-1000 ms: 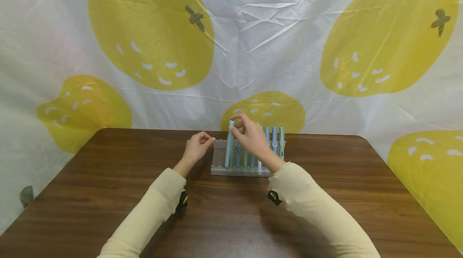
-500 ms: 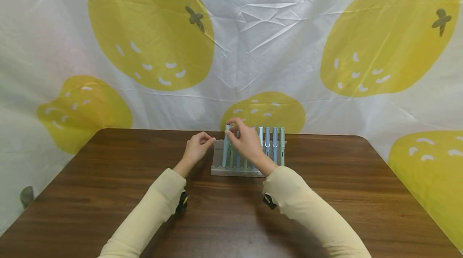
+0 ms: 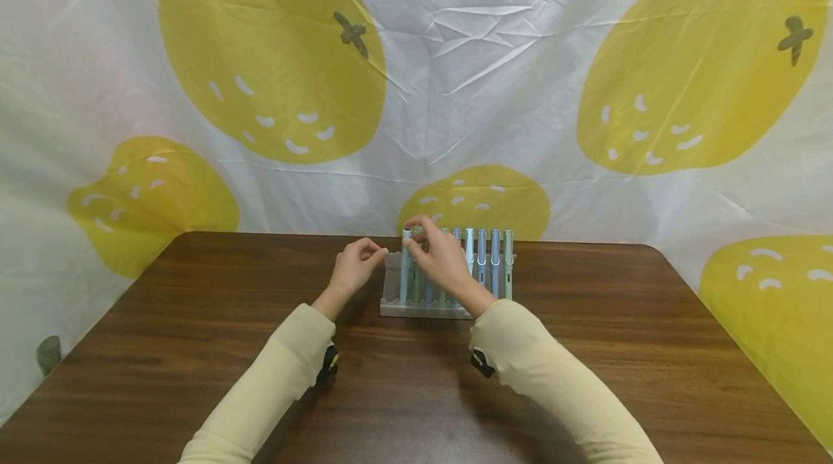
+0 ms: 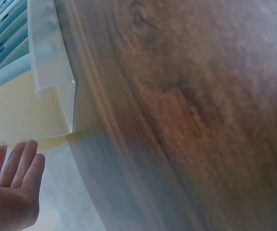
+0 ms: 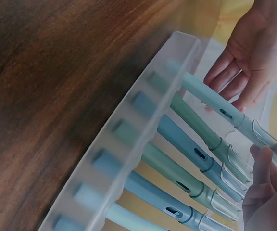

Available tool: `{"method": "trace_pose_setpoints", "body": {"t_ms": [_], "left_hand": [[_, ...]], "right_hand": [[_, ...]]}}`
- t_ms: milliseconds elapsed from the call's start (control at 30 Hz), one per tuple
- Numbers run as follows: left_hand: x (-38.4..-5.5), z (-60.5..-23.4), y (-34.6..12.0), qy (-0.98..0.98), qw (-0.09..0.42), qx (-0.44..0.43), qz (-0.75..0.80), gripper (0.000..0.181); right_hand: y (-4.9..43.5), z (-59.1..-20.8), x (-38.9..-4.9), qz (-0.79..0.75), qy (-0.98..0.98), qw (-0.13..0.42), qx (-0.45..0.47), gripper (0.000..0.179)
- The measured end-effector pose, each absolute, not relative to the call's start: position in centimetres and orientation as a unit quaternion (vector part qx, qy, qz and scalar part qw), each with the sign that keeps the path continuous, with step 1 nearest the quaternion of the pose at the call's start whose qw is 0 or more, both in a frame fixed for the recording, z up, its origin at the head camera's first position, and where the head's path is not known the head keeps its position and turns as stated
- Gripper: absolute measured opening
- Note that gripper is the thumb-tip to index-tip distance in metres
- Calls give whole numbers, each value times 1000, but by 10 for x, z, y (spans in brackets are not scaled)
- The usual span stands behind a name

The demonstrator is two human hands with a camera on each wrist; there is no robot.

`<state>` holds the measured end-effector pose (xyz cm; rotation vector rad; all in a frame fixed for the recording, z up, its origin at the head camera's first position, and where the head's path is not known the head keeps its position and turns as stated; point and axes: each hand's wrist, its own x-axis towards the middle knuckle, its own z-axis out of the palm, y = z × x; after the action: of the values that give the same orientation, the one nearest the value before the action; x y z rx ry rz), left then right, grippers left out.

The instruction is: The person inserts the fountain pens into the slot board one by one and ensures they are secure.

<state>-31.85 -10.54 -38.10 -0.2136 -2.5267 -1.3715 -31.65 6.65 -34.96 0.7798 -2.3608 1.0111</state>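
Note:
My right hand [image 3: 442, 256] pinches the capped top of a light blue pen [image 3: 405, 272] between thumb and fingers. This pen stands nearly upright, its lower end behind the front lip of a clear plastic pen stand [image 3: 426, 310]. In the right wrist view its metal clip lies by my fingertips. My left hand [image 3: 353, 267] pinches the stand's upper left edge with thumb and index finger. Its other fingers [image 4: 17, 163] reach out straight along that side in the left wrist view. Beside the held pen, a green pen [image 5: 196, 120] leans in its slot.
Several more blue and green pens fill the slots to the right, among them a green pen [image 3: 508, 261] at the far end. The stand sits near the back of a brown wooden table [image 3: 416, 392]. Behind hangs a white cloth [image 3: 293, 196] with yellow fruit prints.
My right hand has moved left and slightly down with the light blue pen, which went from tilted to nearly upright in the leftmost filled place. My left hand has stayed still.

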Motion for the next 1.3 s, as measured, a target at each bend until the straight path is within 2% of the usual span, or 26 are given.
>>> {"method": "trace_pose_setpoints", "body": {"t_ms": [233, 400, 667, 1300], "left_hand": [[-319, -381, -105, -868, 128, -73, -475, 20], [-318, -380, -105, -867, 133, -74, -474, 20], [-318, -380, -105, -869, 138, -75, -469, 20], [-316, -377, -104, -870, 135, -76, -468, 21]], "right_hand": [[67, -353, -318, 344, -862, 239, 284, 20], [68, -353, -317, 275, -879, 254, 296, 33], [70, -353, -317, 230, -908, 209, 283, 51], [66, -352, -321, 186, -935, 172, 247, 54]]}}
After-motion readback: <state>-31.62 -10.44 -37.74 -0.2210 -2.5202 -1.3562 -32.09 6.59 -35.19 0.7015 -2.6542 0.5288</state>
